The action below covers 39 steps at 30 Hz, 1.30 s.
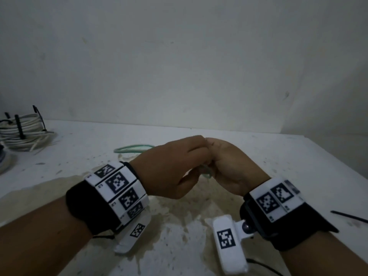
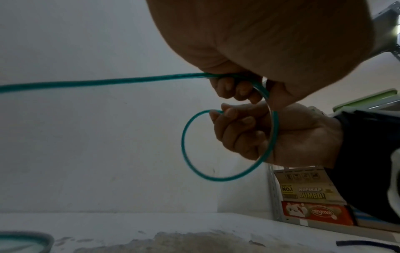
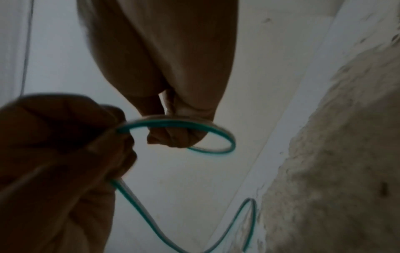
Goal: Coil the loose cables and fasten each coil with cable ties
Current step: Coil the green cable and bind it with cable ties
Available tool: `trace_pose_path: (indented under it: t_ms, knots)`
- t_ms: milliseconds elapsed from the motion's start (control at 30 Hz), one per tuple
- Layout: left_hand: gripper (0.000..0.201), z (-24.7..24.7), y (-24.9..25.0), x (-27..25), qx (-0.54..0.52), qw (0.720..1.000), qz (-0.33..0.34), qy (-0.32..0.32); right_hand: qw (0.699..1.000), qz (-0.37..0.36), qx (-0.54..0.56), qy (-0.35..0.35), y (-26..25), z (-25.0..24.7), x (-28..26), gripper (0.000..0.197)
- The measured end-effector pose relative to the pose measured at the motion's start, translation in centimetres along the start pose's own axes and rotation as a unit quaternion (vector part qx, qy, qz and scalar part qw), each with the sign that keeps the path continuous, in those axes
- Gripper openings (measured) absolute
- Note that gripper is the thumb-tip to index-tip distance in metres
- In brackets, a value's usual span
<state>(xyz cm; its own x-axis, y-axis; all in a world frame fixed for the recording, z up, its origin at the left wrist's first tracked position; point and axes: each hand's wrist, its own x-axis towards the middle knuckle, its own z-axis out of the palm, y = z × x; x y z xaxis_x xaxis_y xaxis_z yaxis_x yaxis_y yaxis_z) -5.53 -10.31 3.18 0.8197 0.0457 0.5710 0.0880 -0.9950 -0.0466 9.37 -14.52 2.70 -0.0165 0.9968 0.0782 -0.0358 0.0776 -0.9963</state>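
Note:
A thin teal cable (image 2: 183,145) is held up over the white table (image 1: 278,156) between both hands. My left hand (image 1: 185,158) has its fingers (image 2: 236,89) curled round the cable where the long run leaves to the left. My right hand (image 1: 223,162) touches it knuckle to knuckle, its fingers (image 2: 240,128) curled through a small round loop of the same cable. In the right wrist view the loop (image 3: 218,131) hangs round the right fingers, and the loose cable (image 3: 140,207) trails down to the table. More slack (image 1: 133,148) lies behind the left hand.
A coil of white cable (image 1: 23,130) bound with black ties sits at the table's far left. One black cable tie (image 1: 348,216) lies on the right. A plain wall stands close behind. A shelf with printed boxes (image 2: 311,196) is off to the right.

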Motion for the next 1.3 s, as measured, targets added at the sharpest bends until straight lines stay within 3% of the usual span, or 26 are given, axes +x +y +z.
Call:
trace_pose_path:
  t_ms: [100,200,300,433,567,700,767,867,1100,1300]
  knots:
    - [0.007,-0.5,-0.5,-0.2,0.026,0.999,-0.014,0.044,0.999,0.001,0.018,-0.031,0.7,0.7,-0.5,0.024]
    - [0.016,-1.0,-1.7,-0.3,0.014,0.991,-0.072,0.11,0.987,0.018,0.145,-0.074,0.8,0.9,-0.8,0.027]
    - [0.021,-1.3,-2.1,-0.3,-0.042,0.977,-0.142,0.15,0.968,0.007,0.228,-0.107,0.6,1.3,-0.9,0.022]
    - [0.013,-1.4,-1.8,-0.1,-0.159,0.944,-0.245,0.151,0.97,-0.011,0.229,-0.084,0.5,1.6,-0.6,0.03]
    - [0.008,-1.8,-1.3,0.1,-0.194,0.939,-0.262,0.108,0.968,-0.018,0.248,-0.042,0.4,1.6,-0.5,0.025]
    - [0.023,-1.9,-1.1,0.0,-0.224,0.93,-0.277,0.09,0.962,-0.007,0.268,-0.046,0.6,2.1,-0.8,0.025]
    - [0.022,-2.0,-0.9,-0.1,-0.251,0.916,-0.299,0.087,0.96,0.005,0.277,-0.045,0.8,2.3,-0.9,0.026]
    - [0.014,-2.0,-0.8,-0.1,-0.269,0.898,-0.335,0.095,0.957,0.016,0.286,-0.047,1.2,2.4,-1.1,0.031]
    - [0.017,-1.9,-1.5,-0.2,-0.239,0.894,-0.359,0.12,0.981,0.001,0.193,-0.017,0.8,2.7,-1.7,0.03]
    - [0.02,-2.3,-2.7,0.1,-0.217,0.888,-0.374,0.155,0.973,-0.005,0.229,0.015,0.9,3.2,-2.3,0.027]
